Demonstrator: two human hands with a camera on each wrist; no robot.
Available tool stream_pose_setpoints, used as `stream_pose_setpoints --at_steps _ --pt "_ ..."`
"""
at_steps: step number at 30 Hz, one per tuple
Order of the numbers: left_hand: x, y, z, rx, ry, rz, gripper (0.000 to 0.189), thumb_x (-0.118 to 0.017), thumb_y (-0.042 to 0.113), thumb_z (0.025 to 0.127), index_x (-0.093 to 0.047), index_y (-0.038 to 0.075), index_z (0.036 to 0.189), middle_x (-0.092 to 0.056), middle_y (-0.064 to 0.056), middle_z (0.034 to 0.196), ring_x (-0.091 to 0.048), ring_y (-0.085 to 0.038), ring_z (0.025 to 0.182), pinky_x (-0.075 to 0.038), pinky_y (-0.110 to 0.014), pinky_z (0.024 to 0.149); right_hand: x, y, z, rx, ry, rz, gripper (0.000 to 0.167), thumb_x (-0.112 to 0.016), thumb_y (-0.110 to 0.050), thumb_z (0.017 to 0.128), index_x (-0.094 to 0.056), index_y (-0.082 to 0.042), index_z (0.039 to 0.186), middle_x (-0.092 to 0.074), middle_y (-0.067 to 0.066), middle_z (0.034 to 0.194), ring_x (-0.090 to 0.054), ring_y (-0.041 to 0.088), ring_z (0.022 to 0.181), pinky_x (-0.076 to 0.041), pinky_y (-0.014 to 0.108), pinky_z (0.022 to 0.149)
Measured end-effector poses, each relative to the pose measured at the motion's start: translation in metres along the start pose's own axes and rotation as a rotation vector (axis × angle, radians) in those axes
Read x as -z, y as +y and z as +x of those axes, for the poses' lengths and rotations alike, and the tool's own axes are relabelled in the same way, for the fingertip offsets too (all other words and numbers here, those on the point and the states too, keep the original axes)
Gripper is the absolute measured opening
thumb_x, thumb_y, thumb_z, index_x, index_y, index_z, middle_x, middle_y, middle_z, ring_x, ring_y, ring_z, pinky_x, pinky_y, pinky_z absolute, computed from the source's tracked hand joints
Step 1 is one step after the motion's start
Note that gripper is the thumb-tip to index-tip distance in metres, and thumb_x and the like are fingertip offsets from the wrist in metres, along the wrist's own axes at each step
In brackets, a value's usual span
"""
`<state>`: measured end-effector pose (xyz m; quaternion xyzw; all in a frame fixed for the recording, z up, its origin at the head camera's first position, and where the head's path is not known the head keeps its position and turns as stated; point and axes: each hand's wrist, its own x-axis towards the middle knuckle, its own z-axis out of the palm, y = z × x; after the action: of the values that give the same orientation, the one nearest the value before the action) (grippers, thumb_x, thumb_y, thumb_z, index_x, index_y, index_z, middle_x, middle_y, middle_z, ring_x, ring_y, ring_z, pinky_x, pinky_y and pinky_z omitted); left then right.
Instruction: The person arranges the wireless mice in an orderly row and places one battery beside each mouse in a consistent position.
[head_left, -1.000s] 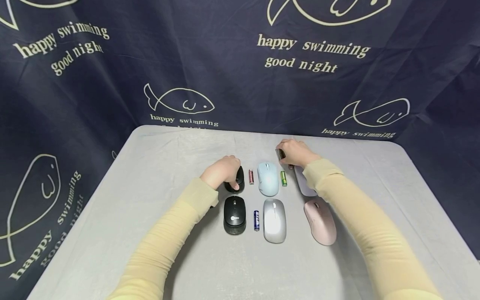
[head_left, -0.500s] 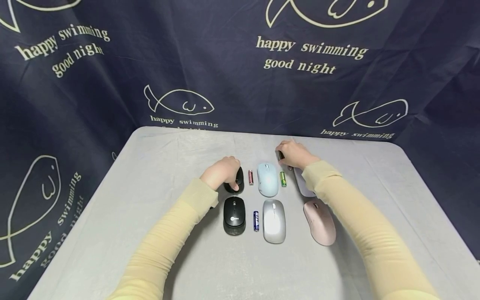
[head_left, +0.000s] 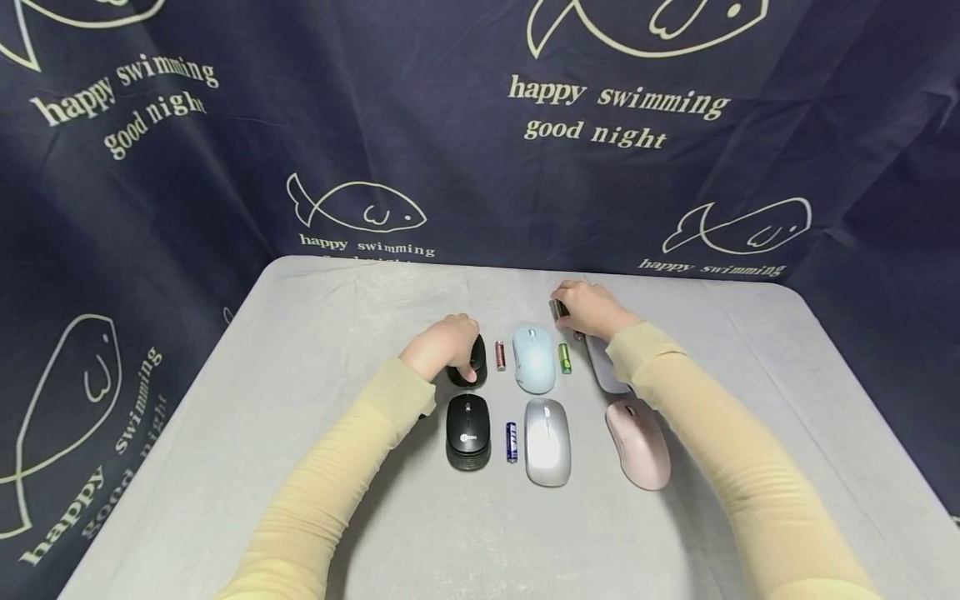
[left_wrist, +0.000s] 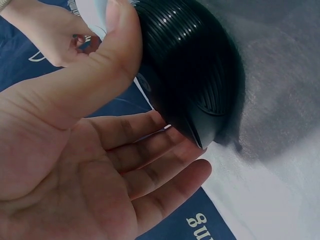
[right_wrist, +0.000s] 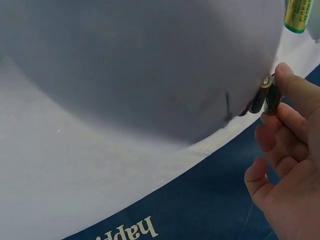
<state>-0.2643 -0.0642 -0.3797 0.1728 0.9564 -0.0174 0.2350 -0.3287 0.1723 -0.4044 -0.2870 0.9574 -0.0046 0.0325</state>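
At the back left of the group, my left hand (head_left: 442,346) grips a black mouse (head_left: 478,365) from above. In the left wrist view the thumb (left_wrist: 117,45) lies on its near side and the fingertips touch the far side. Behind the lilac mouse (head_left: 606,367), my right hand (head_left: 596,308) pinches a dark battery (right_wrist: 273,97) between thumb and fingers. Another dark battery (right_wrist: 259,98) lies right against it, and a reddish end shows beyond. Whether the fingers bear on both dark batteries is hard to tell.
Between the hands lie a red battery (head_left: 500,356), a light blue mouse (head_left: 534,360) and a green battery (head_left: 565,358). Nearer are a second black mouse (head_left: 468,433), a blue battery (head_left: 512,442), a silver mouse (head_left: 547,442) and a pink mouse (head_left: 640,444). A dark curtain (head_left: 480,150) hangs behind the table.
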Motion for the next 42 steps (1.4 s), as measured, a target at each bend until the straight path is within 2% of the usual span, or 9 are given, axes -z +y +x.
stream_pose_setpoints --at_steps 5,15,22,30,42 --pt "0.001 0.000 0.000 0.003 0.007 0.002 0.075 -0.082 0.038 0.070 -0.052 -0.001 0.127 -0.054 -0.015 0.120 -0.053 -0.028 0.109 -0.046 -0.036 0.095 0.007 0.000 -0.002 0.001 0.021 0.018 0.052 -0.077 -0.021 0.078 -0.060 0.002 0.122 -0.057 0.020 0.124 -0.057 0.037 0.111 -0.048 0.053 0.088" --pt "0.002 0.002 0.000 0.004 0.003 0.004 0.074 -0.082 0.038 0.070 -0.053 0.000 0.126 -0.055 -0.015 0.120 -0.053 -0.028 0.109 -0.046 -0.035 0.095 0.022 -0.003 -0.010 0.074 0.078 0.021 0.050 -0.079 -0.019 0.076 -0.063 0.005 0.116 -0.059 0.021 0.119 -0.057 0.037 0.110 -0.046 0.049 0.094" --pt "0.003 0.003 -0.001 0.004 0.003 -0.003 0.073 -0.082 0.037 0.070 -0.054 0.000 0.126 -0.055 -0.015 0.119 -0.053 -0.028 0.108 -0.046 -0.036 0.095 0.041 -0.007 -0.021 0.079 0.108 -0.005 0.048 -0.078 -0.023 0.076 -0.064 0.002 0.115 -0.062 0.017 0.116 -0.058 0.036 0.107 -0.050 0.053 0.081" --pt "0.002 0.003 -0.002 0.002 0.005 0.006 0.070 -0.083 0.037 0.070 -0.055 0.000 0.122 -0.056 -0.015 0.118 -0.053 -0.027 0.108 -0.046 -0.036 0.096 0.055 -0.008 -0.035 0.068 0.142 -0.004 0.046 -0.077 -0.023 0.074 -0.065 0.000 0.113 -0.062 0.015 0.113 -0.058 0.035 0.107 -0.048 0.054 0.078" --pt "0.001 0.003 -0.002 -0.003 0.008 0.007 0.071 -0.083 0.037 0.069 -0.055 -0.001 0.122 -0.056 -0.015 0.117 -0.054 -0.028 0.107 -0.047 -0.036 0.094 0.073 -0.014 -0.063 0.122 0.220 0.067 0.045 -0.079 -0.021 0.072 -0.066 0.002 0.109 -0.064 0.015 0.107 -0.059 0.034 0.103 -0.048 0.048 0.088"
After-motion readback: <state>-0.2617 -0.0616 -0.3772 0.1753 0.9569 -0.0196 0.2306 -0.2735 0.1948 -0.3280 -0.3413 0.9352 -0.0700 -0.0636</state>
